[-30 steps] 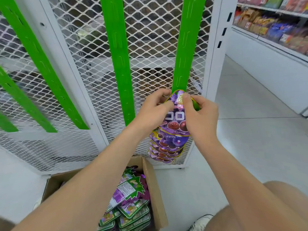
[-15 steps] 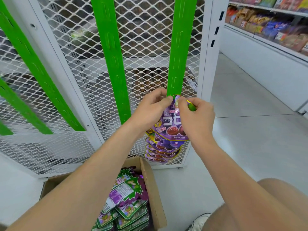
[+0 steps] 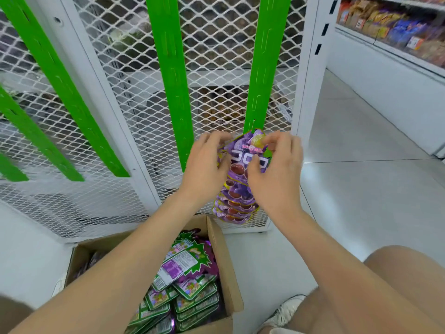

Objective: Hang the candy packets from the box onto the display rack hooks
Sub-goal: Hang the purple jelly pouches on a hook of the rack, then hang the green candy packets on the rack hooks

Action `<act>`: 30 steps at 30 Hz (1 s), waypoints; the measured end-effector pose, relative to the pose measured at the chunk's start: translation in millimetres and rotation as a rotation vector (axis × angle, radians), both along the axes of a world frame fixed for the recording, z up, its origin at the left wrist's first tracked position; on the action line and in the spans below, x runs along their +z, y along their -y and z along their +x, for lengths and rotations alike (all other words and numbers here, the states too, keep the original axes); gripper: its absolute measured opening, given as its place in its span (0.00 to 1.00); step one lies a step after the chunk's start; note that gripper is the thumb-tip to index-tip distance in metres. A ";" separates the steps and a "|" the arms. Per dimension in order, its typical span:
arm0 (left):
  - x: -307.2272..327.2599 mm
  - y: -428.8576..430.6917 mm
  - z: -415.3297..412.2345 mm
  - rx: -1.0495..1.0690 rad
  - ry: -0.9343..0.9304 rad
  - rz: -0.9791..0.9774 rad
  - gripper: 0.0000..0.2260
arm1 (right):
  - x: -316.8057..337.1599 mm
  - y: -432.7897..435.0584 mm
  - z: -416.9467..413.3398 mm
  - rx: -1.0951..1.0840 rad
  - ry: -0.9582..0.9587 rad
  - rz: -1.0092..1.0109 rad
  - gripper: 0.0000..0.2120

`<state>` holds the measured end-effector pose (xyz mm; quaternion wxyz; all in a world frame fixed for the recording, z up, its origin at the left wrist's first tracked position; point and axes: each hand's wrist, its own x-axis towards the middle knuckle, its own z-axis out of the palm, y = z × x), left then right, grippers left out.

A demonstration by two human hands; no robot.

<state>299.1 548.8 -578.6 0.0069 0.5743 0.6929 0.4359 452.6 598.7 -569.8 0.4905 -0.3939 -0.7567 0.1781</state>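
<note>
A purple candy packet point(image 3: 242, 154) sits at the lower end of the right green hook strip point(image 3: 261, 68) on the white mesh display rack point(image 3: 216, 44). My left hand point(image 3: 206, 165) holds its left edge, thumb in front; the fingers are blurred. My right hand point(image 3: 275, 167) pinches the packet's top right corner. Several purple packets point(image 3: 234, 208) hang overlapped just below it on the same strip. Near my left forearm, the open cardboard box point(image 3: 225, 261) holds several green-and-purple candy packets point(image 3: 190, 283).
Another green strip point(image 3: 171, 80) hangs in the rack's middle and slanted ones point(image 3: 65, 92) hang on the left panel. A stocked store shelf point(image 3: 397, 27) runs along the right. My knee point(image 3: 385, 292) and shoe point(image 3: 286, 312) are on the grey tiled floor at lower right.
Both hands stay at the packet while the view has tipped up slightly. My left hand has slid from the packet's top to its left edge, and its fingers are blurred.
</note>
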 end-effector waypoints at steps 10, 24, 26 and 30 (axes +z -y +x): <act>-130.9 115.1 -68.3 -0.082 -0.011 -0.781 0.08 | -97.9 59.2 -39.2 0.658 1.143 -0.296 0.06; -187.6 165.2 -67.7 -0.223 0.058 -1.117 0.21 | -176.8 72.4 -59.1 0.654 1.383 -0.398 0.07; -181.4 165.8 -78.5 -0.224 0.192 -1.078 0.15 | -183.3 73.2 -58.5 0.696 1.365 -0.403 0.28; -162.0 170.1 -99.3 -0.143 0.399 -0.955 0.07 | -173.7 70.3 -57.3 0.830 1.414 -0.422 0.42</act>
